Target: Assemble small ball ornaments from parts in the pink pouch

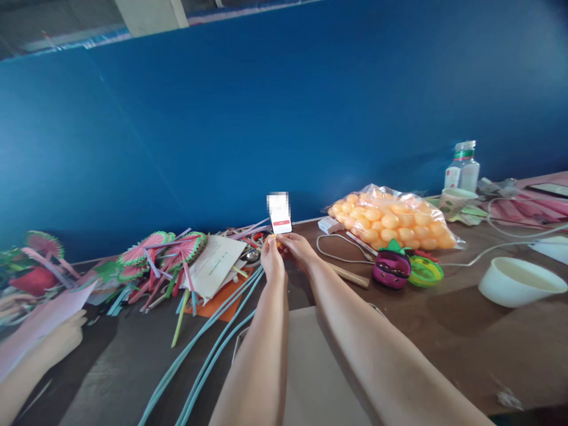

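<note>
Head view: bare left hand (272, 260) and bare right hand (300, 247) pinch a small yellow-orange piece (277, 241) between their fingertips, just in front of a white-screened phone (281, 222). Fingers hide most of it. Risk: loose pinch could drop it among the long pale-blue strands (213, 319); overreach could knock the phone.

no text can be read; printed sheet (215, 265) and bottle label (452, 177) are blurred
</note>
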`<state>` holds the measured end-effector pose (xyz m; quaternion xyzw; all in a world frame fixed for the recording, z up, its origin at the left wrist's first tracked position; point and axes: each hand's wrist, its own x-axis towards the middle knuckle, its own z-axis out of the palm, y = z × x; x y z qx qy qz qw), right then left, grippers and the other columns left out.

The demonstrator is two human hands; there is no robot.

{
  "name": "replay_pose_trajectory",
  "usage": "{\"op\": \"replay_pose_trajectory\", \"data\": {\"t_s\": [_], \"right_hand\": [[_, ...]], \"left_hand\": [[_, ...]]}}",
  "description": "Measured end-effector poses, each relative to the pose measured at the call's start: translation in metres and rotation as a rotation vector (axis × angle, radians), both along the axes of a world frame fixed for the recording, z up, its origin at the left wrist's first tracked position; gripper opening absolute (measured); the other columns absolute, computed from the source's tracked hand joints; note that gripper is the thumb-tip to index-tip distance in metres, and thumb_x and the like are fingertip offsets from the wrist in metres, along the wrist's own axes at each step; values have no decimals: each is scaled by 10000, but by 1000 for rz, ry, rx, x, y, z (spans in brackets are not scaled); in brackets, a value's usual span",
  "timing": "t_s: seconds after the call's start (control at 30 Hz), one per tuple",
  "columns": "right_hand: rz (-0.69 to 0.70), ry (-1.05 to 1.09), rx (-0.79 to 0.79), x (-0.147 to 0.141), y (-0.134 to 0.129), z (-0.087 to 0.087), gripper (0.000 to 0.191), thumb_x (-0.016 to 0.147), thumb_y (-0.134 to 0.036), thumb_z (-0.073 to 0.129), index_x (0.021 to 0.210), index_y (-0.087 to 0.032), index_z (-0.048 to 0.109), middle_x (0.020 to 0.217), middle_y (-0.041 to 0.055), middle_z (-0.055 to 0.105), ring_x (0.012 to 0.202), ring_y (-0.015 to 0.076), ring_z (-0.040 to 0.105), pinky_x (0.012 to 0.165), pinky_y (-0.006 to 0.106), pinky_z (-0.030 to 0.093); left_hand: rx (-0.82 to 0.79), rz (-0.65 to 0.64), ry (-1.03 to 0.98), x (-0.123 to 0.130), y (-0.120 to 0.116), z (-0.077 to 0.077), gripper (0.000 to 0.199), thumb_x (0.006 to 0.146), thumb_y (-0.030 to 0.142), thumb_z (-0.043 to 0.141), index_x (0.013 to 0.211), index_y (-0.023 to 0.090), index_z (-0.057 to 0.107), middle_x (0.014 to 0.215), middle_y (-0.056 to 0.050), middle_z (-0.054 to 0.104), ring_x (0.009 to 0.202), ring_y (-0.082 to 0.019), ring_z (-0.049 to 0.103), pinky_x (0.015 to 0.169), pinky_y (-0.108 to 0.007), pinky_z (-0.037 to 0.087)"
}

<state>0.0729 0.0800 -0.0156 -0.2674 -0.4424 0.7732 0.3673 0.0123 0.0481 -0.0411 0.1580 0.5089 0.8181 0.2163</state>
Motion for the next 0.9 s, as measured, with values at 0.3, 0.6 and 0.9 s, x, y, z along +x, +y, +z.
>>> {"op": "replay_pose_trajectory", "data": {"t_s": [0.3, 0.6, 0.9], "right_hand": [[-8, 18, -39, 2, -2, 4, 332, 699, -440, 774, 737, -158, 603, 566, -28, 529, 458, 69, 416, 475, 216, 408], [59, -7, 46, 4, 0, 1, 216, 738, -343, 732, 825, -155, 669, 595, -5, 574, 491, 79, 478, 457, 184, 381], [-2, 17, -20, 2, 1, 2, 189, 782, -312, 697, 879, -155, 656, 567, -48, 497, 448, 53, 400, 463, 173, 397]], "left_hand": [[-10, 32, 19, 4, -2, 4, 316, 771, 363, 657, 1001, 147, 658, 877, -77, 666, 800, -186, 644, 728, -309, 505], [-78, -12, 100, 4, -8, 9, 294, 791, 385, 629, 919, 128, 690, 760, -60, 652, 719, -179, 629, 682, -302, 497], [59, -77, -58, 5, -2, 4, 386, 810, 432, 615, 1071, 151, 665, 886, -67, 670, 707, -138, 622, 626, -245, 480]]}}
